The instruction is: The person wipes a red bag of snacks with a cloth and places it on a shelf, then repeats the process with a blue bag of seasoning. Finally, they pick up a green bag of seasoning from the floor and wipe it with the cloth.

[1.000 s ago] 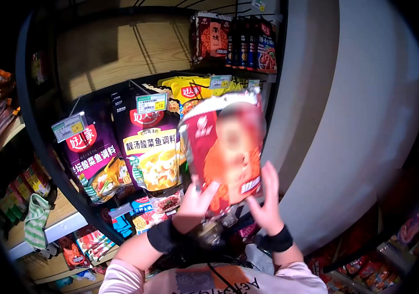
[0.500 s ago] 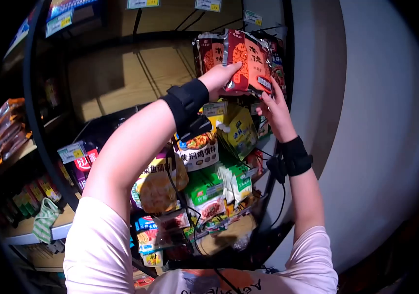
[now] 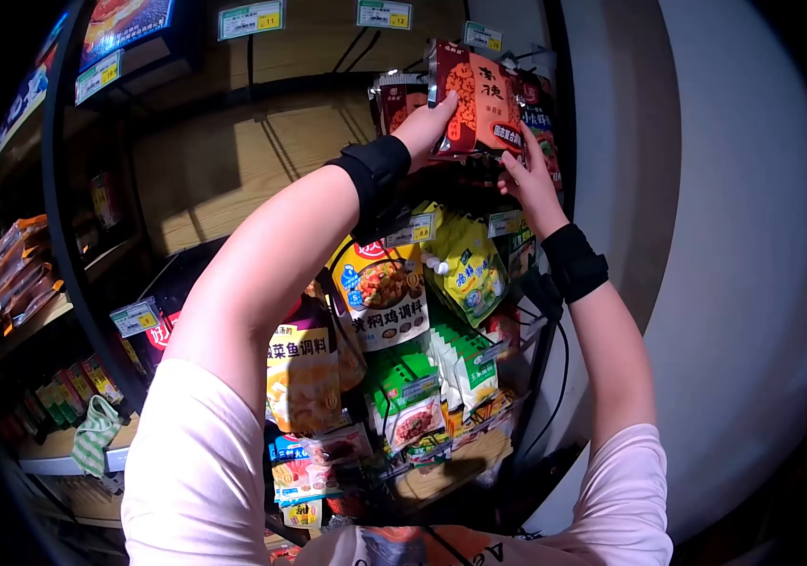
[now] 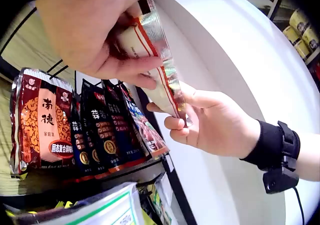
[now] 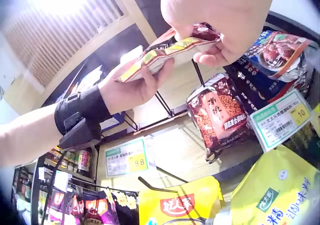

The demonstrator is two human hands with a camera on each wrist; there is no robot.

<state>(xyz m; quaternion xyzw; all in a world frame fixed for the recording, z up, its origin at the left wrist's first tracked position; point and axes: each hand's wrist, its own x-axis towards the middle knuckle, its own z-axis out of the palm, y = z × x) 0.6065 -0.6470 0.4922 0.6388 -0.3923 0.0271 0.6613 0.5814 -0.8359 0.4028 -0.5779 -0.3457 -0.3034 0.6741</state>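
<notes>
Both hands hold one red and orange seasoning packet [image 3: 479, 108] up in front of the upper hooks. My left hand [image 3: 425, 130] grips its left side, thumb on the front and fingers behind. At its lower right corner, my right hand [image 3: 537, 184] pinches the edge. The left wrist view shows the packet edge-on, with its silvery crimped seam toward the camera. A matching packet [image 4: 42, 125] hangs on a hook just behind, partly covered in the head view. Dark blue seasoning packets [image 4: 107, 125] hang to its right.
Below hang yellow pouches [image 3: 380, 292], a yellow-green bag [image 3: 465, 264] and green packets [image 3: 408, 401]. Price tags [image 5: 280, 120] and bare metal hooks [image 5: 170, 172] stick out from the shelf. A pale wall [image 3: 752, 283] stands close on the right.
The packet has gone from low in front of the chest up to the upper hooks, both hands carrying it. Over the last half second it has shifted only slightly upward.
</notes>
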